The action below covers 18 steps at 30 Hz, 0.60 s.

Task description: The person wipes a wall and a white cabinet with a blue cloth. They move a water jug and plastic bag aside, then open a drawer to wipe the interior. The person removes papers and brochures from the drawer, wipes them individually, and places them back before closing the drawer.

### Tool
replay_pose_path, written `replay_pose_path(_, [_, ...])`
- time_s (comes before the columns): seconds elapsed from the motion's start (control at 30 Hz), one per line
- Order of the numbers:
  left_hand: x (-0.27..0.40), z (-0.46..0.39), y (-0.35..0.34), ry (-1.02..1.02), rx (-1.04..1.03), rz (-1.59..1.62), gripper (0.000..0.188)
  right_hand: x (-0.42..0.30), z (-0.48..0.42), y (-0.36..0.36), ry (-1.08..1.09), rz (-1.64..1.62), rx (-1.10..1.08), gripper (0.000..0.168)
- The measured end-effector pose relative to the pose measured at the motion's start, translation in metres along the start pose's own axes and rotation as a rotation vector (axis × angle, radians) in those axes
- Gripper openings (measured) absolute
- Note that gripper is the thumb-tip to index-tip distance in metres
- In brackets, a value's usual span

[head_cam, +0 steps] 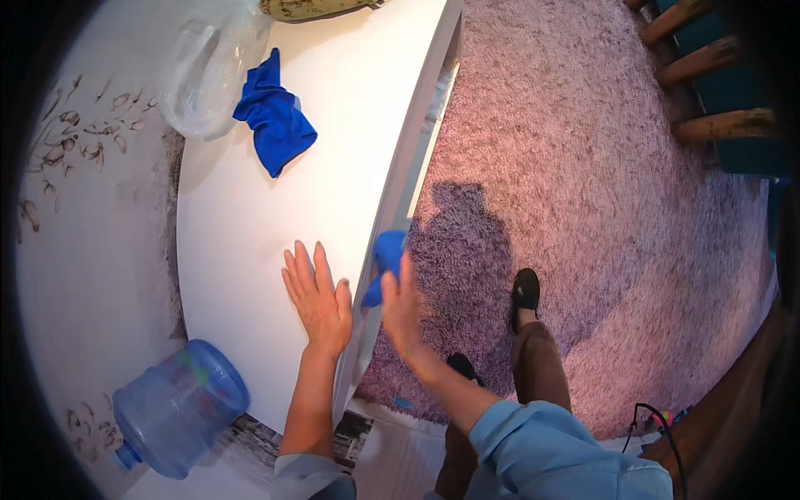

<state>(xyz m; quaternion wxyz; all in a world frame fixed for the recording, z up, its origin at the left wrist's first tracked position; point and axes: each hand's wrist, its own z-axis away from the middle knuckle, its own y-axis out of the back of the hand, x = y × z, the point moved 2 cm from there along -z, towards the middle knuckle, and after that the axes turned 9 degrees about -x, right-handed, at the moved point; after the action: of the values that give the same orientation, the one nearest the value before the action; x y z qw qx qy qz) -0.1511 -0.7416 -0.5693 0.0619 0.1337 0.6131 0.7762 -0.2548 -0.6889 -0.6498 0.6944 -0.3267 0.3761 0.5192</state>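
My left hand (324,312) lies over the white top of a cabinet (269,212), fingers apart and nothing in them. Beside it, over the cabinet's right edge, my right hand (401,312) presses a blue cloth (389,253) against the front face. Part of that cloth is hidden behind my fingers, and the hand is slightly blurred. Farther up the white top lies a second blue cloth (275,119), crumpled. A clear plastic bag (206,81) rests next to it at the wall side.
A large blue water bottle (181,406) lies at the lower left by the cabinet's end. A patterned item (312,7) sits at the top end. Pink shaggy carpet (600,187) covers the floor. Wooden slats (725,125) stand at right, and a black cable (672,431) curves at lower right.
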Motion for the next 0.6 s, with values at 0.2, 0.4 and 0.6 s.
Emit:
replay_pose_path(0.2, [0.021, -0.102, 0.007, -0.106, 0.082, -0.074, 0.066, -0.018, -0.047, -0.026, 0.058, -0.404, 0.001, 0.062])
replay_pose_path(0.4, [0.055, -0.169, 0.012, 0.077, 0.213, -0.101, 0.065, -0.069, -0.206, 0.046, 0.336, 0.085, 0.279, 0.055])
replay_pose_path(0.6, [0.049, -0.164, 0.018, 0.138, 0.16, -0.077, 0.067, -0.056, -0.139, 0.022, 0.169, -0.225, 0.065, 0.057])
